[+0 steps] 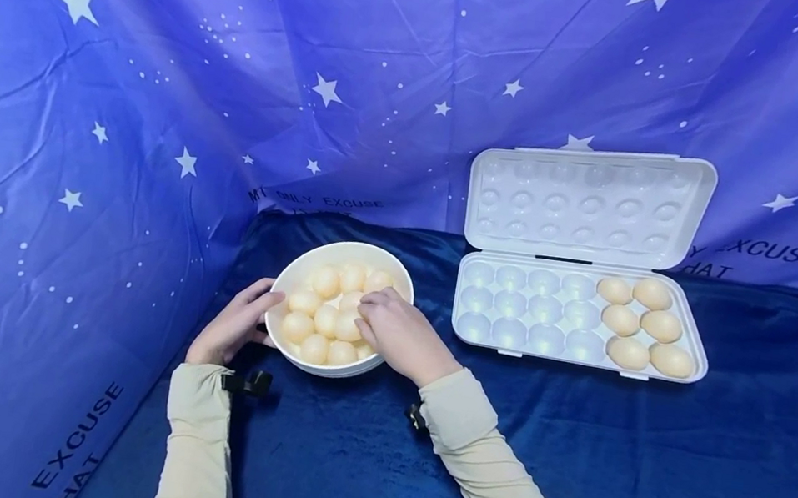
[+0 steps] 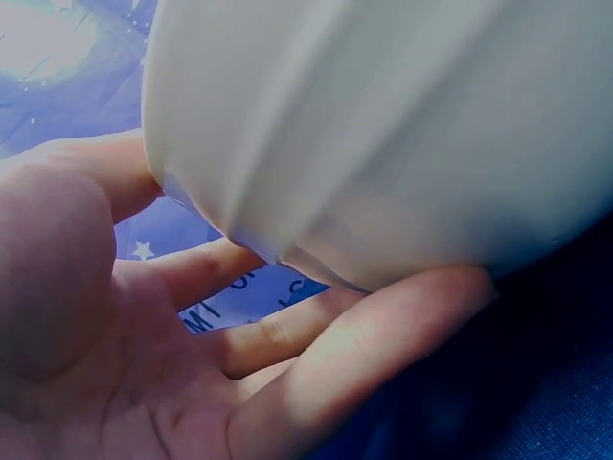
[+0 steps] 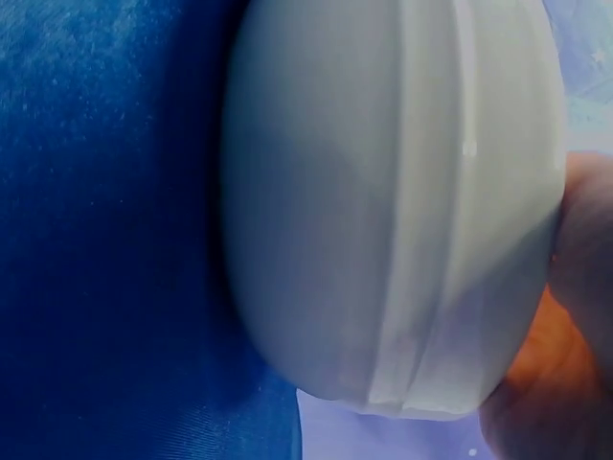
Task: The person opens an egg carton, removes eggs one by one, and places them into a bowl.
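Observation:
A white bowl full of pale eggs stands on the dark blue cloth, tilted a little. My left hand holds its left side, the thumb at the rim. In the left wrist view the fingers curve along the bowl's outer wall. Over the right rim reaches my right hand, whose fingertips and thumb pinch an egg among the others. In the right wrist view the bowl's wall hides the fingertips, and only part of the hand shows.
To the right lies a white egg box with its lid raised against the curtain. Several eggs fill the right-hand columns; the hollows to their left hold none. A blue star-patterned curtain hangs behind and at the left.

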Available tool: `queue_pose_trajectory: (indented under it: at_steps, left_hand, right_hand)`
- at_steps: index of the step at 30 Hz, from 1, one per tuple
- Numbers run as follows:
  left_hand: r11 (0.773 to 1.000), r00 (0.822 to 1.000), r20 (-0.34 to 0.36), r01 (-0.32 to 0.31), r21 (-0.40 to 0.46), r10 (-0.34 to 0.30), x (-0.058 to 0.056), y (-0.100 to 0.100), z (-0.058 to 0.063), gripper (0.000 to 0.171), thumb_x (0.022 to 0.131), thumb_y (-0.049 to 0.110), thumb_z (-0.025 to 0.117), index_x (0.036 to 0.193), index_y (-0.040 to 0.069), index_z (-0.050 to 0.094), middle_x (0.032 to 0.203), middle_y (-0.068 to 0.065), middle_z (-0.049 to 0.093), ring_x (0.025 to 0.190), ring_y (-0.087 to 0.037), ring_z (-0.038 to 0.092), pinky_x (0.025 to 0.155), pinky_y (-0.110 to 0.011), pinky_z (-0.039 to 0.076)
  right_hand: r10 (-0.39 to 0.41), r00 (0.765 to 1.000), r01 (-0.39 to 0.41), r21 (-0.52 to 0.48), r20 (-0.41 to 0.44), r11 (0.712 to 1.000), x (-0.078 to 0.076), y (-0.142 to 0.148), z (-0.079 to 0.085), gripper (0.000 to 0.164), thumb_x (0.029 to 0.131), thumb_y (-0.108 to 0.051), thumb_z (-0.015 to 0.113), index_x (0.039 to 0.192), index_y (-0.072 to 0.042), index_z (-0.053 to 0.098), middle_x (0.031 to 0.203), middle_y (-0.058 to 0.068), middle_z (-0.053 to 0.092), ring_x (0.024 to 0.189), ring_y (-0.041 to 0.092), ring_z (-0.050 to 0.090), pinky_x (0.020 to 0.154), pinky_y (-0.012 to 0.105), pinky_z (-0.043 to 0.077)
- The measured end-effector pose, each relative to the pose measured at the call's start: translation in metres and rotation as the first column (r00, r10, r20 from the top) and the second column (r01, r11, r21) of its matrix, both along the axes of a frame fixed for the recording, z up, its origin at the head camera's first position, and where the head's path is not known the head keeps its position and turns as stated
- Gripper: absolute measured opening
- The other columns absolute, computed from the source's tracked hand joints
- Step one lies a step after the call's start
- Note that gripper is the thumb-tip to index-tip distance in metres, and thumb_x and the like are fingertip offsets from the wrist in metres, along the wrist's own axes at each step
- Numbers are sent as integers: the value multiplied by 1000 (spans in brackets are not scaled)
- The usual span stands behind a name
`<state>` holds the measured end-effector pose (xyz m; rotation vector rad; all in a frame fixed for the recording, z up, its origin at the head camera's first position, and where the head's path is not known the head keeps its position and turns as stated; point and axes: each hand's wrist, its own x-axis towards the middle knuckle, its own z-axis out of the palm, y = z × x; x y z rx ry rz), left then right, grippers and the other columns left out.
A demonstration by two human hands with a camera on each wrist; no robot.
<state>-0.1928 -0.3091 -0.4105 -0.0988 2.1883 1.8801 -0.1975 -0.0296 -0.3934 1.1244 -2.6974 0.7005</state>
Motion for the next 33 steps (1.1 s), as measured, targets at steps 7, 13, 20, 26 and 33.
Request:
queue_pose_trajectory:
  at_steps: [7,13,20,26,33]
  left_hand:
    - [1000,1000,-8,3,0,-3,-1,1,-1,41,105,24,46,137,-1,39,107,-4,59,84,-13,69,62,-39,61]
    - [1000,1000,-9,3,4,-3,-1,2,0,39,105,24,47,135,0,40,105,-3,60,83,-14,69,62,-39,61]
    - [1000,1000,-2,-3,-11,3,-2,3,1,38,104,25,47,134,2,42,105,-3,60,82,-13,69,61,-38,61]
    - [1000,1000,4,-9,-7,9,-1,2,0,39,104,25,47,135,3,42,106,-4,60,82,-13,69,61,-38,61]
    - [1000,1000,11,-9,-14,9,0,2,2,39,105,27,47,136,2,41,104,-1,62,81,-12,69,61,-37,60]
  right_hand:
    - [-7,1000,7,14,-3,1000,0,2,2,24,100,-17,57,115,-1,68,120,11,64,115,25,57,102,36,48]
    - [8,1000,-8,-21,0,1000,0,5,4,24,100,-17,60,119,-5,66,121,8,62,115,22,56,99,35,50]
    - [23,1000,-23,-38,-2,999,2,12,7,23,99,-17,62,119,-6,66,119,7,62,114,21,56,95,35,52]
    - [29,1000,-29,-72,0,997,1,22,13,28,98,-15,62,124,-4,64,122,9,62,118,23,56,101,38,49]
    - [0,997,-8,-91,-81,996,-6,57,24,28,96,-12,63,121,-1,64,116,10,64,109,25,56,96,40,50]
